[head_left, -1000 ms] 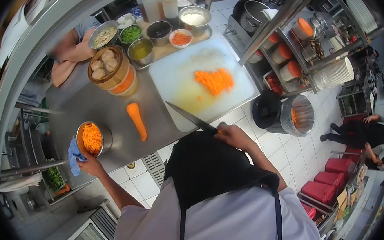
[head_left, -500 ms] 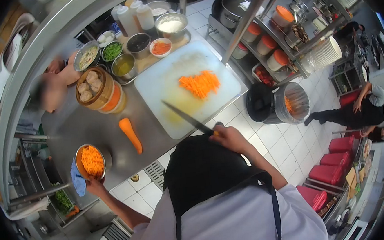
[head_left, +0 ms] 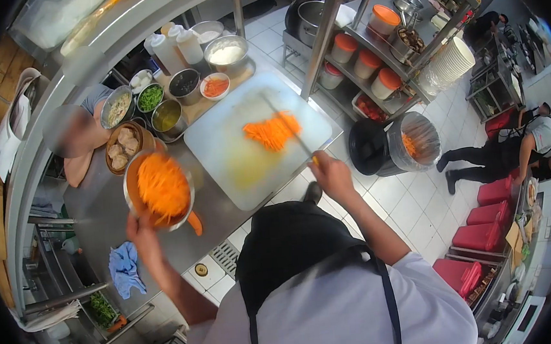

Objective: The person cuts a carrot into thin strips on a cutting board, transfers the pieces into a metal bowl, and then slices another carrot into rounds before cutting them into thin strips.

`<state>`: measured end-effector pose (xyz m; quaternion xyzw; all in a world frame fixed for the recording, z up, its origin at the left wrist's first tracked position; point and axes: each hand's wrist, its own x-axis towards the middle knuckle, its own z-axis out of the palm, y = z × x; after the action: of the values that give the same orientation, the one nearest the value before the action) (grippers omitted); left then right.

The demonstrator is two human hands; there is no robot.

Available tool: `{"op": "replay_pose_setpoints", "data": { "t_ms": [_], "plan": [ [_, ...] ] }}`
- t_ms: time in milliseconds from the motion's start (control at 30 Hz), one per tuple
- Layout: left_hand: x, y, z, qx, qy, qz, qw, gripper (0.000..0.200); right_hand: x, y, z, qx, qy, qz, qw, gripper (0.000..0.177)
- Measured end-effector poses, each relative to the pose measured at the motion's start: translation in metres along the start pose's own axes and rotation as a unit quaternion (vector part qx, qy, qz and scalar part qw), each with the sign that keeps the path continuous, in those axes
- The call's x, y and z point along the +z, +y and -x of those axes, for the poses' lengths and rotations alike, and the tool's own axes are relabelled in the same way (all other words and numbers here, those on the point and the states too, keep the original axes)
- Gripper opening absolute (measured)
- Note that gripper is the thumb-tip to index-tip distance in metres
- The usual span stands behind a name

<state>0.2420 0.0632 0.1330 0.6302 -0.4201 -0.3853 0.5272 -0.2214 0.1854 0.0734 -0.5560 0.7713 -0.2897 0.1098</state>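
My left hand [head_left: 141, 231] grips the rim of a metal bowl [head_left: 190, 193] filled with carrot strips [head_left: 162, 186]. This bowl is held up over the steel counter and covers most of a whole carrot [head_left: 195, 223]. In my right hand [head_left: 331, 173] is the handle of a knife [head_left: 304, 145], its blade over a pile of carrot strips [head_left: 272, 132] on the white cutting board [head_left: 220, 131]. A bamboo steamer [head_left: 125, 149] with dumplings stands just behind the bowl.
Metal bowls of food, including chopped greens [head_left: 150, 98], and squeeze bottles [head_left: 166, 52] line the counter's far side. A blue cloth [head_left: 125, 270] lies at the near left. One person [head_left: 82, 142] leans at the left; another [head_left: 525, 142] stands right, beyond a lined bin [head_left: 414, 143].
My left hand has raised the bowl and carried it right and away from me, off the spot beside the blue cloth. The knife has moved over the carrot pile. The person at left has shifted.
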Motion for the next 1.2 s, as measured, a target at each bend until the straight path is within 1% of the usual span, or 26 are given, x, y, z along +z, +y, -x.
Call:
{"op": "replay_pose_setpoints", "data": {
  "t_ms": [33,67,100,133,167,200,267,333,400,467,533,567,600,667,700,733,767,800,833,900,1000,1100,1200],
  "plan": [
    [0.036,0.013,-0.005,0.007,-0.050,0.003,0.999,0.038,-0.002,0.011,0.001,-0.006,0.027,0.026,0.999,0.027],
    [0.070,0.025,-0.014,0.013,-0.100,0.006,0.995,0.037,-0.005,0.020,0.004,0.001,0.025,0.048,0.999,0.026],
    [0.102,0.021,-0.030,0.001,-0.139,0.025,0.990,0.036,-0.009,0.029,0.006,0.010,0.022,0.070,0.997,0.025],
    [0.138,0.032,-0.040,-0.013,-0.152,-0.029,0.988,0.033,-0.011,0.035,0.009,0.019,0.020,0.092,0.995,0.025],
    [0.174,0.027,-0.054,0.072,-0.161,-0.077,0.981,0.033,-0.012,0.038,0.012,0.018,0.026,0.116,0.993,0.024],
    [0.206,0.033,-0.063,0.078,-0.221,-0.077,0.969,0.033,-0.013,0.039,0.016,0.022,0.020,0.133,0.991,0.024],
    [0.281,0.011,-0.088,0.018,-0.251,0.016,0.968,0.034,-0.015,0.041,0.024,0.033,0.009,0.166,0.986,0.024],
    [0.343,0.010,-0.095,0.043,-0.294,0.013,0.955,0.034,-0.008,0.050,0.030,0.020,0.021,0.168,0.985,0.023],
    [0.395,-0.009,-0.109,-0.014,-0.290,-0.020,0.957,0.034,-0.004,0.050,0.037,0.014,0.015,0.164,0.986,0.023],
    [0.424,-0.012,-0.106,-0.058,-0.288,-0.041,0.955,0.035,-0.006,0.046,0.041,0.014,-0.006,0.153,0.988,0.023],
    [0.431,-0.018,-0.100,-0.096,-0.279,-0.049,0.954,0.035,-0.012,0.042,0.041,0.000,-0.020,0.114,0.993,0.022],
    [0.431,-0.022,-0.101,-0.118,-0.268,-0.065,0.954,0.041,-0.015,0.040,0.040,-0.003,-0.031,0.091,0.995,0.022],
    [0.424,-0.026,-0.102,-0.065,-0.285,-0.117,0.949,0.046,-0.015,0.040,0.041,-0.006,-0.045,0.069,0.997,0.022],
    [0.399,-0.031,-0.098,0.040,-0.313,-0.218,0.923,0.055,-0.012,0.046,0.046,0.031,-0.041,-0.004,0.999,0.025],
    [0.382,-0.011,-0.075,0.088,-0.266,-0.333,0.900,0.069,-0.011,0.050,0.045,0.048,-0.037,-0.039,0.997,0.027],
    [0.370,-0.027,-0.057,0.131,-0.222,-0.302,0.918,0.070,-0.011,0.054,0.042,0.122,-0.061,-0.127,0.983,0.030],
    [0.360,-0.049,-0.040,0.175,-0.177,-0.270,0.930,0.071,-0.012,0.058,0.041,0.194,-0.084,-0.212,0.954,0.033],
    [0.355,-0.071,-0.023,0.196,-0.171,-0.255,0.931,0.072,-0.011,0.062,0.039,0.265,-0.105,-0.296,0.912,0.036],
    [0.352,-0.089,-0.006,0.216,-0.165,-0.241,0.932,0.073,-0.010,0.067,0.038,0.275,-0.115,-0.326,0.897,0.036],
    [0.354,-0.107,0.031,0.272,-0.154,-0.275,0.909,0.081,-0.008,0.077,0.033,0.294,-0.133,-0.383,0.865,0.035],
    [0.376,-0.071,0.069,0.291,-0.159,-0.302,0.894,0.088,-0.007,0.081,0.030,0.316,-0.140,-0.430,0.834,0.032],
    [0.399,-0.055,0.081,0.312,-0.166,-0.388,0.851,0.082,-0.010,0.077,0.027,0.339,-0.130,-0.456,0.813,0.030],
    [0.403,-0.062,0.077,0.334,-0.167,-0.410,0.832,0.069,-0.007,0.078,0.030,0.328,-0.107,-0.440,0.829,0.029]
  ]
}}
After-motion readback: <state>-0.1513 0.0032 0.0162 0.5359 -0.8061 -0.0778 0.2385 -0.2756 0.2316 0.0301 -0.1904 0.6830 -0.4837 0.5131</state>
